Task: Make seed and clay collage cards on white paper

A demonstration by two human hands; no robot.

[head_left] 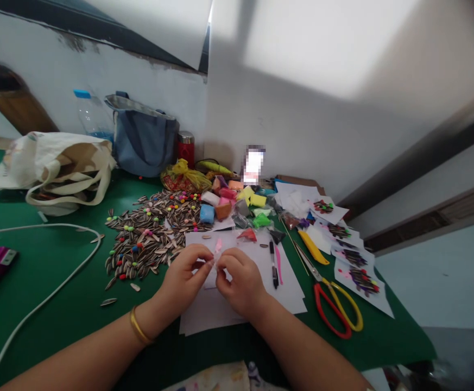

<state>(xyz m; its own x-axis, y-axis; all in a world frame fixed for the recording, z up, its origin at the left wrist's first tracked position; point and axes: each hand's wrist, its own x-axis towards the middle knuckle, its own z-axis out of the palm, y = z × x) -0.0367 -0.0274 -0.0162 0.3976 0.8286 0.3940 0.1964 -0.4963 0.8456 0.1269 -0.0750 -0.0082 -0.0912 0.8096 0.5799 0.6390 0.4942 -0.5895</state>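
Note:
My left hand (188, 274) and my right hand (240, 279) meet above white paper (208, 315) on the green table. Thumb and forefinger of each are pinched together, fingertips nearly touching. Between them is something small and pale, too small to make out. A pink piece (219, 244) shows just beyond the fingertips. Left of the hands spreads a pile of striped sunflower seeds (155, 233) mixed with small coloured balls. Packets of coloured clay (223, 210) lie behind the paper. A black pen (273, 264) and a pink tool (279, 265) rest on the paper's right side.
Red-and-yellow scissors (330, 304) and a yellow cutter (313, 247) lie at right, beside papers holding decorated seeds (362, 279). Bags (145, 138), a red flask (185, 149) and a lit phone (253, 164) stand at the back. A white cable (63, 288) crosses the left.

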